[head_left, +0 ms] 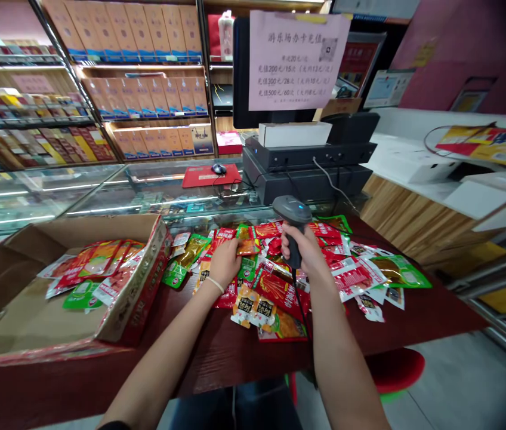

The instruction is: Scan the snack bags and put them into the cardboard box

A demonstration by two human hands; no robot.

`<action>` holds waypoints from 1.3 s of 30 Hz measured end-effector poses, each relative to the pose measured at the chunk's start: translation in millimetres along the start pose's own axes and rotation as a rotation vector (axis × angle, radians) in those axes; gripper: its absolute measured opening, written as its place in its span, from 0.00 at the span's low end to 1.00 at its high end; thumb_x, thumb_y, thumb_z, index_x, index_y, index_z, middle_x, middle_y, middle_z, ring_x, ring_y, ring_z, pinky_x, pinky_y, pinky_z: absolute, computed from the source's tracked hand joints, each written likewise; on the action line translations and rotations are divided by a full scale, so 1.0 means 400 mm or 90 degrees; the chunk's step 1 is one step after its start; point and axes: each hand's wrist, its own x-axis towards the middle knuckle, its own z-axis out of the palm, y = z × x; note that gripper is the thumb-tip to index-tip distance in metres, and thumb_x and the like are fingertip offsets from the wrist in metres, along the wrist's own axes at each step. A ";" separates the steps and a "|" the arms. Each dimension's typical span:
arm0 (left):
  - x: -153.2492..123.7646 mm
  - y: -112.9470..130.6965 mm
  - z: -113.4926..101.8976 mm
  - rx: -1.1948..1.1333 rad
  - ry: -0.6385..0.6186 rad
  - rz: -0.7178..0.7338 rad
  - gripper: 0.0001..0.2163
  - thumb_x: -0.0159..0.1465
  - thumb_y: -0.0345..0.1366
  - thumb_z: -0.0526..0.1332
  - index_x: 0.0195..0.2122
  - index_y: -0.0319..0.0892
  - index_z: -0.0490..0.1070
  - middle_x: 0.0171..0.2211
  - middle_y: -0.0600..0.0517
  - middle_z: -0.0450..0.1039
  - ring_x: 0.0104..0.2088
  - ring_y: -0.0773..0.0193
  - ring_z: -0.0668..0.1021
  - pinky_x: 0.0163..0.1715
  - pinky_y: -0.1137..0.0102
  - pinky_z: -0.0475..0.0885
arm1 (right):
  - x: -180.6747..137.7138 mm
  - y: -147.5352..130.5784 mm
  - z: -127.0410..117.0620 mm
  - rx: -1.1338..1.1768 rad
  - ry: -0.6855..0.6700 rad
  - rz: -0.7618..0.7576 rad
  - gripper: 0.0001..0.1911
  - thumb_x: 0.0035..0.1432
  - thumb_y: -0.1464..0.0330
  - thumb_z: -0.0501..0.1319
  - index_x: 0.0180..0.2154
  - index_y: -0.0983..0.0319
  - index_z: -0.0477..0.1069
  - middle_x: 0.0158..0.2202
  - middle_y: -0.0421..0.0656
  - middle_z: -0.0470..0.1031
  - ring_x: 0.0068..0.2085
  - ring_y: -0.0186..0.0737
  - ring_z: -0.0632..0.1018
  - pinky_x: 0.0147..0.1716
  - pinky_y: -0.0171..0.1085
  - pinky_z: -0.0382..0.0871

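My right hand is wrapped round the handle of a dark grey barcode scanner, its head raised above a heap of snack packets and a small blue light showing on top. To the left, my left hand is closed on the edge of a small red and orange snack packet. Beneath both hands lie red, green and white packets, among them a red packet and a pair of cream-coloured sachets. The scanner's cable drops from the handle across the packets.
On the left of the dark red table stands an open cardboard box with several packets inside. A glass counter with a mouse and a monitor is behind. A red stool stands below the table's right side.
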 end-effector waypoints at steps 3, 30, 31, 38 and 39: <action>-0.017 -0.025 -0.038 -0.189 0.126 -0.089 0.12 0.64 0.34 0.56 0.49 0.45 0.70 0.40 0.47 0.76 0.38 0.57 0.77 0.40 0.65 0.70 | 0.003 0.011 0.010 0.005 -0.014 0.006 0.15 0.53 0.57 0.66 0.32 0.58 0.63 0.19 0.32 0.64 0.16 0.28 0.64 0.13 0.29 0.60; -0.086 -0.149 -0.095 -0.682 0.242 -0.351 0.21 0.51 0.37 0.68 0.46 0.40 0.67 0.44 0.46 0.77 0.41 0.58 0.79 0.44 0.65 0.71 | -0.032 0.088 0.157 -0.191 -0.239 0.137 0.19 0.52 0.57 0.66 0.22 0.60 0.62 0.16 0.35 0.65 0.14 0.28 0.65 0.12 0.29 0.57; -0.086 -0.152 -0.093 -0.682 0.242 -0.352 0.21 0.51 0.37 0.68 0.46 0.40 0.68 0.44 0.45 0.77 0.41 0.58 0.79 0.44 0.64 0.71 | -0.031 0.089 0.156 -0.191 -0.242 0.137 0.19 0.52 0.57 0.65 0.22 0.60 0.62 0.16 0.35 0.64 0.14 0.28 0.65 0.12 0.29 0.58; -0.088 -0.163 -0.085 -0.663 0.236 -0.340 0.21 0.53 0.37 0.67 0.48 0.41 0.68 0.45 0.47 0.77 0.44 0.59 0.78 0.47 0.65 0.71 | -0.034 0.074 0.161 -0.188 -0.235 0.137 0.18 0.50 0.57 0.66 0.22 0.60 0.62 0.14 0.34 0.64 0.14 0.28 0.64 0.13 0.29 0.58; -0.088 -0.162 -0.085 -0.667 0.236 -0.338 0.21 0.53 0.37 0.67 0.48 0.41 0.68 0.45 0.47 0.77 0.44 0.59 0.78 0.47 0.65 0.71 | -0.034 0.075 0.161 -0.185 -0.234 0.136 0.18 0.51 0.57 0.66 0.22 0.60 0.62 0.14 0.34 0.64 0.14 0.28 0.64 0.13 0.29 0.58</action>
